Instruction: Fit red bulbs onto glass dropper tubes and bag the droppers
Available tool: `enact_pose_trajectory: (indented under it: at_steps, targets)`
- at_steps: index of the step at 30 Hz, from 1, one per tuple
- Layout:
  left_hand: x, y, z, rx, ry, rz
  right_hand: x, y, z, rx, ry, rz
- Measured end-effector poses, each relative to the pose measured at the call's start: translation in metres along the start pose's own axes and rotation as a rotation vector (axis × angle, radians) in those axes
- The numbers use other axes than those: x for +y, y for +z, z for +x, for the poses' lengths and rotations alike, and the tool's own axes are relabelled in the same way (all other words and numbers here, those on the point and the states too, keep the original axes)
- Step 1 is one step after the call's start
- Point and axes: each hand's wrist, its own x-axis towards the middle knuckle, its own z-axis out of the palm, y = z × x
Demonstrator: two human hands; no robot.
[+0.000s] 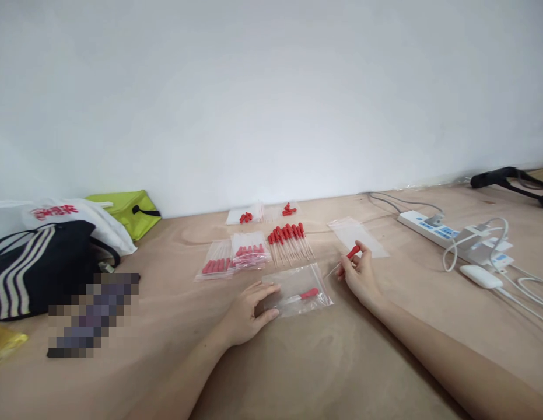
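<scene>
My left hand (252,312) holds the left edge of a clear zip-lock bag (286,281) on the table, its fingers lying over the plastic. Inside that bag lies a dropper with a red rubber bulb (309,293). To the right of the bag, my right hand (360,271) pinches another red-bulbed dropper (352,252) by its bulb, the thin clear tube slanting down toward the bag's opening. Beyond the bag, a row of several loose droppers (293,234) lies with red bulbs pointing away. To their left are filled bags of droppers (250,251).
A flat zip bag (357,236) lies behind my right hand. Two bags with red bulbs (245,217) sit near the wall. A power strip (450,236) with cables stands at right. A black striped bag (44,268) and a green bag (131,213) are at left.
</scene>
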Motion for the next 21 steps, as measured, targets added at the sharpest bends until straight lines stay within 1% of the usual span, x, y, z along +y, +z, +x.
enact_pose_trajectory:
  at_steps: [2,5,9,12,14,16,19,21]
  targets:
    - [0.000,0.000,0.000,0.000,0.008,0.012,-0.002,-0.003,0.000,0.018,-0.009,-0.005]
    - [-0.001,0.001,0.000,-0.001,0.010,0.021,-0.004,-0.003,-0.002,0.001,-0.004,0.015]
    - [-0.002,0.002,0.000,-0.011,0.014,0.013,-0.002,0.002,-0.007,-0.082,0.026,0.079]
    - [-0.002,0.002,0.000,-0.018,0.011,0.004,-0.001,0.005,-0.010,-0.143,0.081,0.165]
    - [-0.001,0.002,0.000,-0.018,-0.005,0.006,-0.002,0.005,-0.012,-0.204,0.114,0.211]
    - [0.000,0.001,-0.001,-0.020,-0.019,0.008,-0.004,0.003,-0.012,-0.294,0.140,0.223]
    - [0.003,0.000,-0.001,-0.021,-0.027,0.011,-0.008,-0.002,-0.010,-0.481,0.175,0.136]
    - [0.003,-0.001,-0.002,-0.020,-0.023,0.015,-0.012,-0.005,-0.009,-0.567,0.205,0.064]
